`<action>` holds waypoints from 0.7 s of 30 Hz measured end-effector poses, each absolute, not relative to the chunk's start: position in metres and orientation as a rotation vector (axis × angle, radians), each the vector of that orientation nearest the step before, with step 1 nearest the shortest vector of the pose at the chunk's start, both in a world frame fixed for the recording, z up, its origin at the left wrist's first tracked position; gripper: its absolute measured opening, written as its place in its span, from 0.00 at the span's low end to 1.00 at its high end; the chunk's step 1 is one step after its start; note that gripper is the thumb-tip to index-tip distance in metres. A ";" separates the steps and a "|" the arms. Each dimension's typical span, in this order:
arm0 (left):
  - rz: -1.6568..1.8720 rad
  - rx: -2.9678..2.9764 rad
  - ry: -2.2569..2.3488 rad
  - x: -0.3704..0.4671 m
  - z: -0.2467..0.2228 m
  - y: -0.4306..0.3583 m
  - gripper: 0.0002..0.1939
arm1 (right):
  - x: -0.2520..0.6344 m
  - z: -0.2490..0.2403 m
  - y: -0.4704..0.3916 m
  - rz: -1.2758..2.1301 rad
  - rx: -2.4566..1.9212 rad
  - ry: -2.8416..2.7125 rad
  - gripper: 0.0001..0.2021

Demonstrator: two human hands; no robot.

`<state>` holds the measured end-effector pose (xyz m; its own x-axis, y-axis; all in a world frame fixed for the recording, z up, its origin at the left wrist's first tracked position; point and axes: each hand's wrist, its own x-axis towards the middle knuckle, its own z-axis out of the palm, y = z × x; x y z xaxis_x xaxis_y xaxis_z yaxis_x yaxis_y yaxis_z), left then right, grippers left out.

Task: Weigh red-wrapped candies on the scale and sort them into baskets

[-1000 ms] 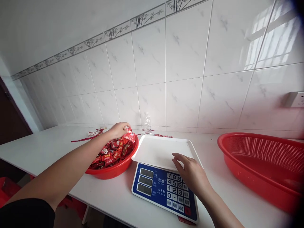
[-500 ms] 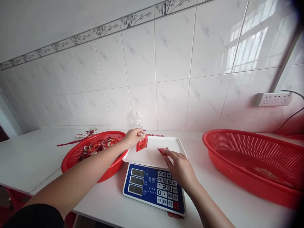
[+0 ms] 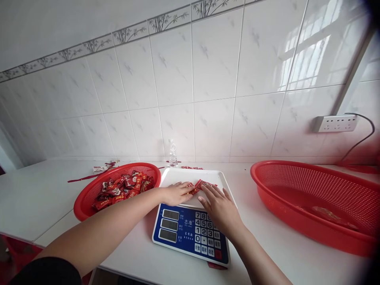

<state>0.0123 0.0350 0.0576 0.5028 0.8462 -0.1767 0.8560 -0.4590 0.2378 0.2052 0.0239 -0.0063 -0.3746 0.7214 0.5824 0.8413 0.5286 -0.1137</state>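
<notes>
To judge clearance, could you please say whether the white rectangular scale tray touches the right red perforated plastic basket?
Apart: the head view shows white table between the tray and the basket.

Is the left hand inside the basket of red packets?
No, the left hand is over the scale's white tray, with its fingers at a red packet.

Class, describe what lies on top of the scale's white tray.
Red packets lie on the white tray, partly covered by the left hand and right hand. The hands hide parts of them, so their exact number cannot be told.
</notes>
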 end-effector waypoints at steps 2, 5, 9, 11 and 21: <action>-0.137 2.369 1.487 0.013 0.058 0.034 0.34 | 0.205 -0.006 0.023 -0.253 -1.289 -2.226 0.22; -0.198 2.286 1.530 0.016 0.059 0.030 0.37 | 0.205 -0.002 0.020 -0.212 -1.315 -2.273 0.22; -0.146 2.221 1.559 0.017 0.058 0.026 0.42 | 0.205 0.002 0.017 -0.191 -1.324 -2.325 0.23; -0.070 2.194 1.541 0.016 0.055 0.026 0.42 | 0.205 0.003 0.016 -0.191 -1.331 -2.330 0.22; 0.434 2.159 1.708 -0.049 0.079 0.051 0.23 | 0.205 0.009 0.014 -0.106 -1.402 -2.348 0.21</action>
